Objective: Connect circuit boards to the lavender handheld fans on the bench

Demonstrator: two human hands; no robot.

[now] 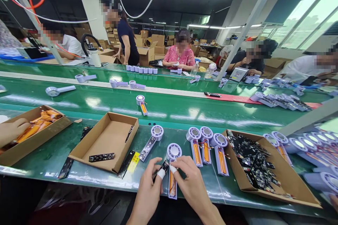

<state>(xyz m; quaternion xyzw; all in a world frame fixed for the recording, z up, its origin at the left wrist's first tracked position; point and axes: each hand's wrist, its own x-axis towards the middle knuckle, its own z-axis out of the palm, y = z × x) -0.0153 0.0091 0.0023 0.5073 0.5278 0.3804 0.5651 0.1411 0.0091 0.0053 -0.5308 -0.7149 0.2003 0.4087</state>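
Observation:
My left hand (151,187) pinches a small black circuit board (164,166) beside a lavender handheld fan (174,151) at the bench's front edge. The fan's open handle shows an orange battery (172,185). My right hand (190,178) is closed at the fan's neck, white covers on its fingertips; what it pinches is too small to make out. Behind my left hand lies another fan (157,132) with a board on its handle. To the right lie several fans (206,133) with orange batteries in their handles.
An open carton (104,123) with a few boards stands left, another carton (298,190) of boards right. A co-worker's hand (16,132) reaches into a carton of orange batteries (42,121). Beyond runs a green conveyor (174,107) with fans; several people sit or stand across it.

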